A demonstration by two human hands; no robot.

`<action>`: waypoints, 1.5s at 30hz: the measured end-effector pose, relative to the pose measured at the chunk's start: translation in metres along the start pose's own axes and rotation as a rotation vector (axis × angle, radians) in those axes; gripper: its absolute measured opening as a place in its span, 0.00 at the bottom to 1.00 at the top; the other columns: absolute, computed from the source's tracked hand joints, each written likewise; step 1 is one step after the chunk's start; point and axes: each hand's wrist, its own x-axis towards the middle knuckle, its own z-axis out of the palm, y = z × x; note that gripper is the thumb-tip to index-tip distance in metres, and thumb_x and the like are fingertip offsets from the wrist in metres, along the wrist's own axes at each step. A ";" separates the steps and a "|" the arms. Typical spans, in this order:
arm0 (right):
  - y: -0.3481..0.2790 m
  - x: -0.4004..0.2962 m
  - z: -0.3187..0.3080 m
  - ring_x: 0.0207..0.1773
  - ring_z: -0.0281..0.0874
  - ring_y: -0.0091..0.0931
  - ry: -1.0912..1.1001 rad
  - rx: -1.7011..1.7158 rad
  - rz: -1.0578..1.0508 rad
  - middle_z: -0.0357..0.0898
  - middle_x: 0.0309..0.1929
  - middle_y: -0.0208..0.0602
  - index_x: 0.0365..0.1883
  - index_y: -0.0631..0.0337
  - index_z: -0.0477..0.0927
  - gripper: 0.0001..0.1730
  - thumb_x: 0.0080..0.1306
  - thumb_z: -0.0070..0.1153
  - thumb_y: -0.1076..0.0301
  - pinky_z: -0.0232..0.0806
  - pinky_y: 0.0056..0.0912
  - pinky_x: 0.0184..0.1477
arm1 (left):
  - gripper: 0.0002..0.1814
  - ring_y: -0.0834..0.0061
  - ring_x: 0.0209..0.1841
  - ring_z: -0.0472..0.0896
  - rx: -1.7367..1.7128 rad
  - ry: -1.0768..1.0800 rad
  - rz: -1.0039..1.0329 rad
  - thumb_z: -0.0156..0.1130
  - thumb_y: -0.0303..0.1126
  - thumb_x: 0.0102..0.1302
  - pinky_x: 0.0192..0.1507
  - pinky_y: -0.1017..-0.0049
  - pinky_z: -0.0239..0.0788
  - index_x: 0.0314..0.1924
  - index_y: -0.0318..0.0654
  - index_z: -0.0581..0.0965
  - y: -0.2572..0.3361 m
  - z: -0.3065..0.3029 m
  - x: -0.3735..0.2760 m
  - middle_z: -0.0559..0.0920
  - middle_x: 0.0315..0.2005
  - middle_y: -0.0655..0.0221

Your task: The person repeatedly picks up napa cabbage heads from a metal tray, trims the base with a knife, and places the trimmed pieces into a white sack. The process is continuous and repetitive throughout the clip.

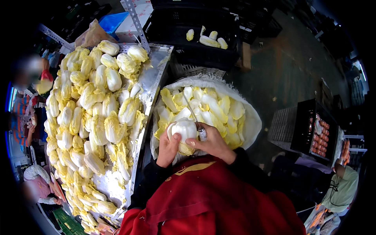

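Observation:
A napa cabbage head [182,131] is held in front of my apron, its white base end facing up and away from me. My left hand [169,147] grips its left side, thumb pressed on the front. On the other side, my right hand [213,143] steadies the cabbage with its thumb while its fingers hold a knife by the taped handle [202,134]. The thin knife blade [189,106] points away from me. Beneath both hands, a white woven sack [252,120] gapes wide, full of loose yellow-white cabbage leaves [216,108].
A metal table [157,63] heaped with napa cabbages [98,129] runs along my left. Beyond the sack stands a black crate [188,54] with a few cabbages inside. Packed produce fills another crate [320,135] at right. Other people work at both sides.

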 end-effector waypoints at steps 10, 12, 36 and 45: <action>0.017 -0.018 -0.009 0.19 0.63 0.12 -0.013 0.671 0.298 0.74 0.28 0.26 0.50 0.65 0.72 0.23 0.61 0.64 0.63 0.57 0.15 0.19 | 0.13 0.85 0.34 0.77 0.034 0.197 -0.054 0.58 0.39 0.72 0.37 0.81 0.69 0.41 0.35 0.80 -0.025 -0.005 0.018 0.83 0.32 0.75; 0.032 -0.022 -0.009 0.19 0.63 0.12 0.037 0.784 0.259 0.73 0.28 0.25 0.51 0.65 0.72 0.23 0.62 0.62 0.64 0.57 0.14 0.19 | 0.13 0.85 0.34 0.77 0.064 0.251 -0.040 0.58 0.37 0.72 0.37 0.81 0.69 0.42 0.33 0.79 -0.032 -0.007 0.025 0.83 0.33 0.74; 0.097 0.009 -0.018 0.30 0.75 0.25 0.399 0.004 0.212 0.79 0.27 0.37 0.40 0.67 0.79 0.17 0.63 0.58 0.60 0.68 0.30 0.35 | 0.16 0.82 0.37 0.76 0.144 0.071 -0.141 0.54 0.38 0.73 0.41 0.79 0.70 0.53 0.35 0.74 -0.077 -0.019 0.035 0.79 0.39 0.70; 0.055 -0.010 -0.055 0.48 0.81 0.35 -0.120 -0.347 0.279 0.82 0.43 0.47 0.52 0.66 0.77 0.29 0.55 0.68 0.61 0.70 0.32 0.50 | 0.30 0.64 0.48 0.78 0.783 -0.712 0.115 0.70 0.27 0.54 0.49 0.71 0.72 0.58 0.42 0.73 -0.035 -0.036 0.005 0.76 0.50 0.62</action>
